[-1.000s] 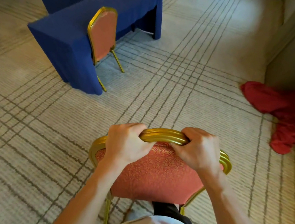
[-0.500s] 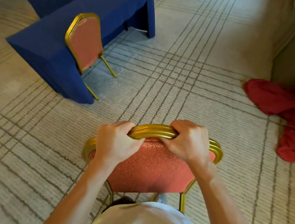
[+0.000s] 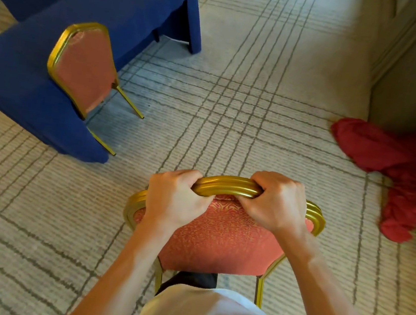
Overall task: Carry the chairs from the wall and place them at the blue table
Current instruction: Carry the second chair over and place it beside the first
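One chair already stands at the blue table (image 3: 131,1): placed chair (image 3: 82,70), upper left of frame, back toward the camera, seat tucked against the drape. The second chair, the carried chair (image 3: 218,238), is at lower centre, just in front of the person's body and well apart from the table; I cannot tell whether its feet are off the carpet (image 3: 260,98). Left hand (image 3: 174,200) and right hand (image 3: 274,203) are both curled tight over the gold top rail, fingers wrapped round the far side, a short stretch of rail bare between them. Judgement: task in mid-carry; left to do is closing the gap and setting this chair down at the table. No further chairs are in view. Against the earlier frames: the grip is unchanged, while the table corner and placed chair sit lower and larger in frame, so the person has advanced. Red cloth (image 3: 407,175) remains at right.
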Tool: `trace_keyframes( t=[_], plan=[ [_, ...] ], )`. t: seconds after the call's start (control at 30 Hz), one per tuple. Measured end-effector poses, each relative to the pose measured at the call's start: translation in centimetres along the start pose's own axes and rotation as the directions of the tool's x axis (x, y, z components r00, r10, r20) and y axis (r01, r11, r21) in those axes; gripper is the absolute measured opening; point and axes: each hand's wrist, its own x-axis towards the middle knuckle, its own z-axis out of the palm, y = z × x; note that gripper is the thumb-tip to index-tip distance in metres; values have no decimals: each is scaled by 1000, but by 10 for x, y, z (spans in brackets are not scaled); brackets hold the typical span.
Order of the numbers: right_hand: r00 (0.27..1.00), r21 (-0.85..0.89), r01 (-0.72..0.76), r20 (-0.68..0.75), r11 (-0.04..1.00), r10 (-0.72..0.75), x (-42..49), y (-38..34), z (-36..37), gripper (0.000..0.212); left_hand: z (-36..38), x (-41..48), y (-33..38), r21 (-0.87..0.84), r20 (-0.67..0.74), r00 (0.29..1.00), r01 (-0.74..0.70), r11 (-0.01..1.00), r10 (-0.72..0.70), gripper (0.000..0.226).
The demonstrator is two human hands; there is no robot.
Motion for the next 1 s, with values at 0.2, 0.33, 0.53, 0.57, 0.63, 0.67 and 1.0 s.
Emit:
trace_keyframes(
  t=[0.2, 0.33, 0.53, 0.57, 0.63, 0.67, 1.0],
  plan=[
    [995, -51, -71, 63, 996, 74, 93, 27, 36, 42, 34, 95, -36, -37, 20, 1000, 19, 999, -19, 34],
    [995, -46, -72, 64, 996, 75, 140, 40, 51, 39, 46, 146, -49, -65, 15, 1000, 10, 998, -9, 38],
    [993, -21, -99, 65, 995, 101, 211, 77, 72, 31, 75, 224, -60, -60, 18, 999, -43, 997, 44, 35],
    [993, -18, -99, 55, 995, 100, 226, 86, 77, 30, 83, 240, -63, -49, 18, 999, -41, 998, 42, 33],
    [996, -2, -87, 25, 996, 87, 252, 102, 89, 31, 97, 269, -69, -41, 15, 999, -43, 998, 44, 31],
    [997, 12, -77, 20, 997, 77, 268, 112, 95, 33, 106, 286, -71, -30, 10, 999, -46, 998, 47, 30],
    [992, 38, -30, 123, 999, 25, 426, 191, 149, 31, 164, 438, -91, 41, -21, 998, 63, 997, -62, 30]
  ],
)
